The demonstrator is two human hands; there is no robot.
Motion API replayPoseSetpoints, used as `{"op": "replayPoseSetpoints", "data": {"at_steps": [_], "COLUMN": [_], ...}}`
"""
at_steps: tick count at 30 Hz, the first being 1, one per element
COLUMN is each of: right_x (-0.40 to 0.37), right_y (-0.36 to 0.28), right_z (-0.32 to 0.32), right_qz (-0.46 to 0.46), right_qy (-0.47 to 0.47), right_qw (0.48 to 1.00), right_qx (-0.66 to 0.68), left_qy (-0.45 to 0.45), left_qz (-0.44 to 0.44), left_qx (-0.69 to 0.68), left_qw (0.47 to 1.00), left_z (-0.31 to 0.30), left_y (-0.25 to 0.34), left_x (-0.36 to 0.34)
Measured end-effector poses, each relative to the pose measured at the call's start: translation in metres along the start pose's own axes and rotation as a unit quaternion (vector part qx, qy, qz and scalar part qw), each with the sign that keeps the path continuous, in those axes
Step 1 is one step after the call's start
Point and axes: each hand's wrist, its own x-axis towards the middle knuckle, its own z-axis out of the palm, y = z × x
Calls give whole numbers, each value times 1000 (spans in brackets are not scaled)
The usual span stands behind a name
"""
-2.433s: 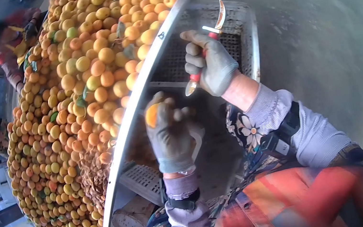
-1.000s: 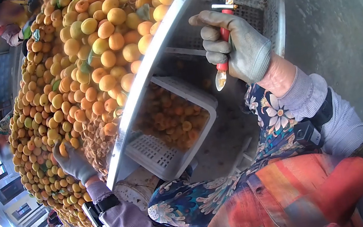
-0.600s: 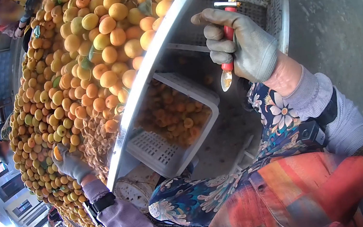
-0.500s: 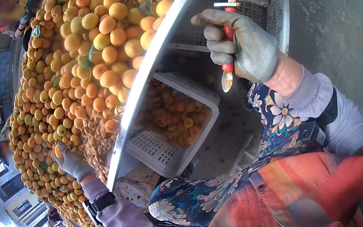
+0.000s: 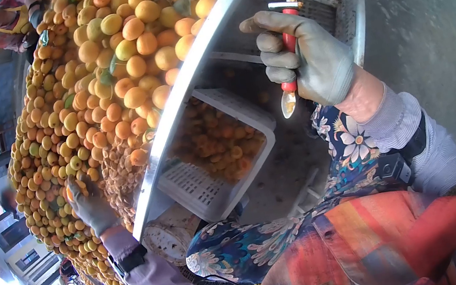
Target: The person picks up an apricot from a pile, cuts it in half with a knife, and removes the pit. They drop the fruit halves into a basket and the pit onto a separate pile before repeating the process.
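My right hand (image 5: 311,57), in a grey glove, is closed round the red handle of a knife (image 5: 289,40). Its curved blade points up, and a small spoon-like tip shows below the fist. My left hand (image 5: 91,206), also gloved, is at the heap of orange and yellow fruit (image 5: 121,57) on the metal-edged table (image 5: 191,69). Its fingers are bent round an orange fruit (image 5: 71,189). Brown pits (image 5: 120,170) lie in a pile just right of that hand.
Below the table edge stands a white crate (image 5: 207,195) holding fruit pieces. Another crate (image 5: 360,9) is behind my right hand. A stained bucket (image 5: 171,235) is near my knees. Another person's sleeve (image 5: 32,1) shows at the top left.
My left hand has shifted slightly down and its fingers have moved among the fruit. The right hand and knife are nearly unmoved. The person at the top left has moved.
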Motion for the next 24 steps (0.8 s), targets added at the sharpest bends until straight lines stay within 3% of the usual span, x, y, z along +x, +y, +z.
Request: {"op": "replayPoseSetpoints", "data": {"at_steps": [1,2,3,4,6,7,8,9,10,11,12,15,17,19,21,22,23,24], "right_x": [0,0,1,1,2,1,0,-1,-3,-5,-7,-16,-19,-22,-24,-25,-26,-26], "right_y": [0,-1,-1,-1,-3,-3,-4,-4,-5,-7,-10,-17,-22,-26,-30,-32,-34,-34], "right_z": [-2,-5,-8,-10,-13,-14,-14,-13,-12,-12,-12,-11,-11,-12,-11,-12,-14,-17], "right_qz": [-1,-3,-5,-8,-2,-13,-11,-23,-35,-35,-38,-67,-90,-106,-116,-117,-121,-125], "right_qy": [5,-16,-37,-31,-62,-72,-67,-71,-76,-75,-75,-51,-41,-40,-30,-32,-24,-17], "right_qw": [1000,1000,999,999,998,997,998,997,996,997,996,996,994,993,991,991,991,991], "right_qx": [-2,9,21,19,6,-11,-14,-12,-9,-10,5,23,43,37,60,56,55,54], "left_qy": [23,19,-10,-39,-120,-184,-264,-287,-344,-349,-339,-303,-358,-389,-360,-469,-465,-481], "left_qz": [33,33,-63,-159,-109,-155,-118,-222,-269,-100,73,69,-95,15,-228,-282,-81,-109], "left_qx": [79,75,-104,-277,-152,-199,-144,-172,-112,-9,94,16,-207,-242,-489,-355,-195,-211], "left_qw": [996,996,993,947,975,950,947,916,893,932,933,950,905,889,761,758,860,844], "left_z": [2,3,1,1,6,7,11,20,26,33,43,76,114,155,232,255,282,314], "left_y": [30,53,73,92,127,123,111,132,146,139,129,130,147,198,206,215,213,206], "left_x": [-10,-20,-31,-45,-81,-100,-114,-129,-135,-143,-152,-163,-175,-169,-202,-201,-213,-221]}}
